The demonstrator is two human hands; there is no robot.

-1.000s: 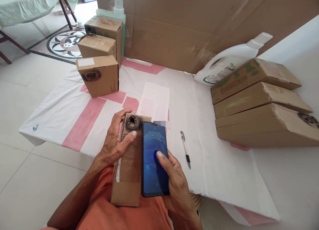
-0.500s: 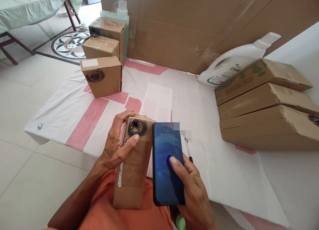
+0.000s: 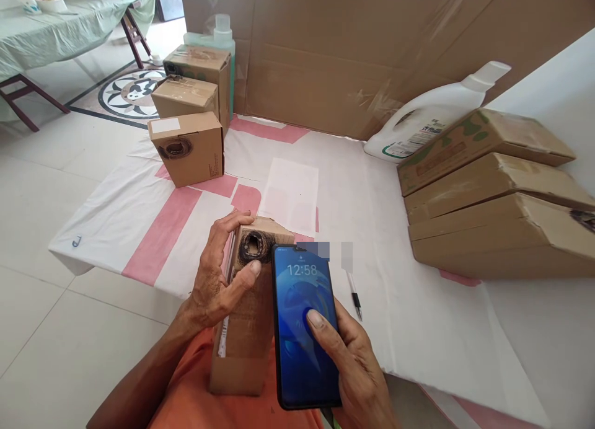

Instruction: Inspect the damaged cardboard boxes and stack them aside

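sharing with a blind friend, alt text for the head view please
A person's right hand holds a phone showing 12:58, while the left hand grips a cardboard box with a dark-ringed hole. On the cloth-covered table lie a pen and a white sheet, with more boxes at either side.

I can plainly read 12:58, in pale figures on the screen of the phone [image 3: 297,348], a little above the right fingers [image 3: 323,330]. Beyond them and farther right, the white bottle [image 3: 444,99] has a label [image 3: 431,130] with bold dark Chinese characters, too small for me to make out surely. Past the left fingers [image 3: 244,283], the foremost upright box [image 3: 198,159] carries tiny print [image 3: 214,170], illegible from here. The printed frame [image 3: 441,159] on the box beside that bottle is blurred too.
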